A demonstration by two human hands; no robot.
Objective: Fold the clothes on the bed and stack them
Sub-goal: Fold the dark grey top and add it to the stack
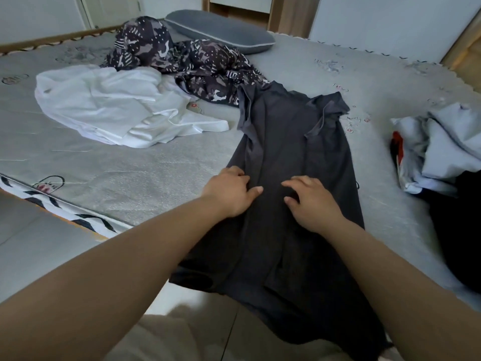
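Observation:
A dark grey shirt (291, 142) lies lengthwise on the bed, its sides folded inward and its lower part hanging over the near edge of the mattress. My left hand (230, 190) rests on the shirt's left side with fingers bent, thumb stretched toward the middle. My right hand (311, 200) lies on the shirt just right of centre, fingers loosely curved against the cloth. Neither hand visibly grasps the fabric. A crumpled white garment (112, 105) lies at the left. A dark patterned garment (182, 61) is heaped behind it.
A grey pillow (221, 31) sits at the head of the grey mattress (104, 173). A pile of pale blue and white clothes (442, 147) with something black beside it lies at the right edge. Pale floor shows below the bed's near corner.

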